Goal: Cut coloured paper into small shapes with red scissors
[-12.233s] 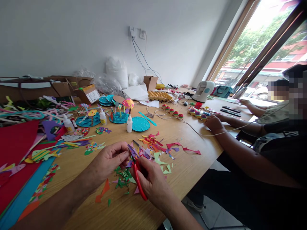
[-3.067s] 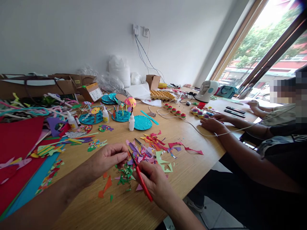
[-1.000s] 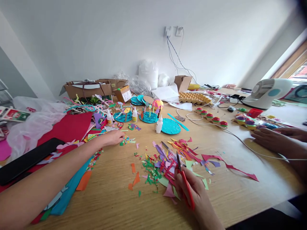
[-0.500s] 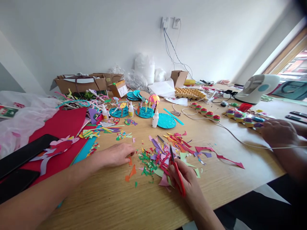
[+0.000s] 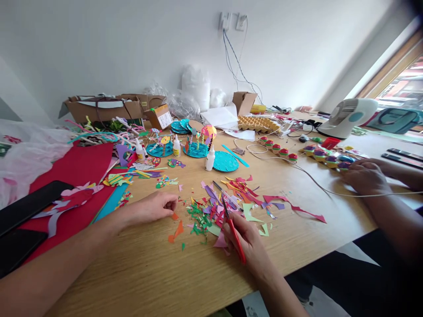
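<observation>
Head view. My right hand (image 5: 246, 233) is clamped on the red-handled scissors (image 5: 237, 242); the blades lie ahead of that hand, pointing forward and slightly left over the multicoloured paper scraps (image 5: 216, 215). My left hand (image 5: 153, 207) has its fingers curled inward, low over the tabletop (image 5: 132, 273); I cannot tell whether anything is pinched in them. Green paper scraps (image 5: 200, 220) lie between the two hands, and an orange paper scrap (image 5: 179, 229) lies just right of the left hand. Forward of the right hand, a white squeeze bottle (image 5: 209, 163) stands upright just beside a turquoise disc (image 5: 228, 162). Well to the right of it is a co-worker's hand (image 5: 365, 176).

Caution: if the left hand crosses ahead of the blades, a fingertip could be nicked. If I work the blades down inside the pile, loose scraps could jam between them. A small piece released beside the left hand could be lost among similar colours. An overlong forward reach could topple the bottle.
</observation>
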